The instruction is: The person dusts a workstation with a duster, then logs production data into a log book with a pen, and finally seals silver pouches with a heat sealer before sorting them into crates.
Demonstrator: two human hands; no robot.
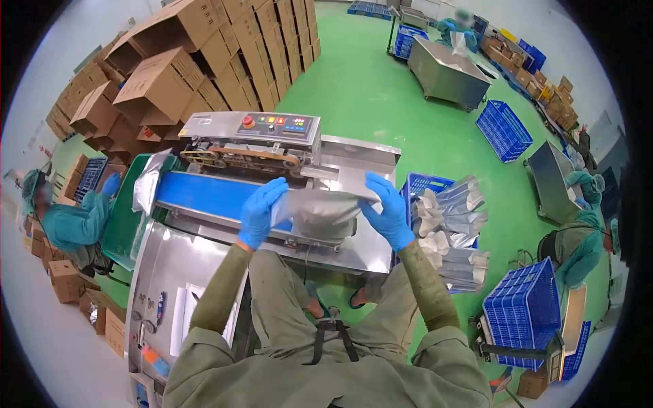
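Both my hands wear blue gloves and hold a silvery bag by its top edge, in front of the sealing machine. My left hand grips the bag's left corner. My right hand pinches its right corner. The bag hangs over the near edge of the machine's steel bed, to the right of the blue conveyor belt. Another silvery bag lies at the belt's left end, by a green bin. More silvery bags fill a blue crate on my right.
Cardboard boxes are stacked at the back left. A steel table with a notebook stands on my left. Blue crates and steel carts are on the right. A co-worker sits at the left; others work at the right.
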